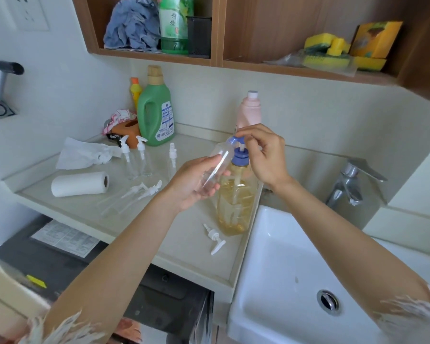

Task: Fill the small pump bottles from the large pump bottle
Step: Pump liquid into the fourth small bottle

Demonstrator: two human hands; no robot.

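Far left on the pale, smooth counter (124,214): crumpled white tissue (85,153), soft and creased; in front of it a paper towel roll (80,184) lying on its side, cylindrical, matte.

Behind, against the wall: green plastic jug (155,112) with moulded handle and tan cap; a slim yellow bottle (135,91) partly hidden behind it.

Centre-left: three small clear bottles standing upright with white pumps fitted (140,157), close together. Just in front, two loose white pump heads (144,189) lying flat, dip tubes trailing toward the counter edge.

Left hand (194,183): grip curled round a small clear pump bottle (215,167), uncapped and tilted, its neck raised toward the blue spout. Contents cannot be made out.

Large pump bottle (236,199): clear ribbed plastic, amber liquid, blue collar and pump head, standing near the counter's right edge beside the sink. One loose white pump (215,238) lies by its base.

Right hand (263,155): fingers bent over the blue pump head, grip closed on it from above.

Pink bottle (249,110) behind, white cap, matte.

Right: white glossy rectangular sink (271,269), chrome faucet (350,180).
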